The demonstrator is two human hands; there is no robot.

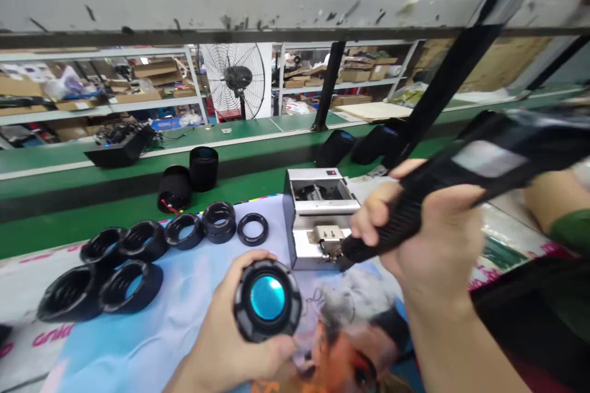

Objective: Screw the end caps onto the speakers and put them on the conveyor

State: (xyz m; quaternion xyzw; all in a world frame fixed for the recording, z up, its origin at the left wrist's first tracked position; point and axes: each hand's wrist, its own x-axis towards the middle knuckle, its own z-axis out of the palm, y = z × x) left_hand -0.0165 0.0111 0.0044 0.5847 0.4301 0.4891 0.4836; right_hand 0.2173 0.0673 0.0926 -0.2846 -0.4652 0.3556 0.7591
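My left hand [239,325] is closed around a black cylindrical speaker [249,279], whose ridged round end and shiny blue centre face me. In my right hand [415,239] is a black electric screwdriver [405,212], gripped by its ribbed body and slanting down to the left. Its nose reaches in front of a silver and black screw feeder [316,212] on the bench. The fine tip of the screwdriver cannot be made out. Several black ring-shaped covers [142,239] lie left of the feeder, and one thin black ring [253,229] lies beside it.
Black cylinders [203,169] stand on the green bench [249,184] behind the rings; one shows red wires. More lie behind the feeder. A slanted dark post [449,83] and a grey overhead beam [184,6] cross the view. Another person's arm [560,196] shows at right.
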